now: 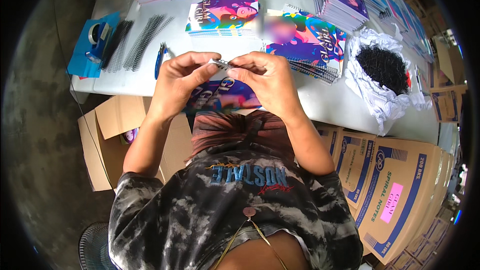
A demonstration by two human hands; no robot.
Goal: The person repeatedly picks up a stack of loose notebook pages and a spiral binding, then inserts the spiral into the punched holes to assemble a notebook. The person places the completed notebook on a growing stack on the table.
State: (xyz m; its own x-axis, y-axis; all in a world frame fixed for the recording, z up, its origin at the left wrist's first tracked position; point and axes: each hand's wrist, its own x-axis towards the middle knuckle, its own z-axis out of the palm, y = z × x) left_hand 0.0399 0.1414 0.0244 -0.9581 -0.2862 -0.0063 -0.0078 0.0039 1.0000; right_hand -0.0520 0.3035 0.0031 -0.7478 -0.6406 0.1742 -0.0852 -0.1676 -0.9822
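Above the white table's [320, 105] near edge: short wire binding piece [220, 63], pinched between left hand [182, 77] and right hand [267, 80], over purple notebook [225, 95]; keep fingertip grips close, piece level.

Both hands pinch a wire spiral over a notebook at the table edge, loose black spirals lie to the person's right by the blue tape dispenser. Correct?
Not quite: in the head view the loose black spirals and the blue tape dispenser lie to the person's left, not right. The rest holds: the left hand and right hand pinch a wire spiral over a notebook at the table edge.
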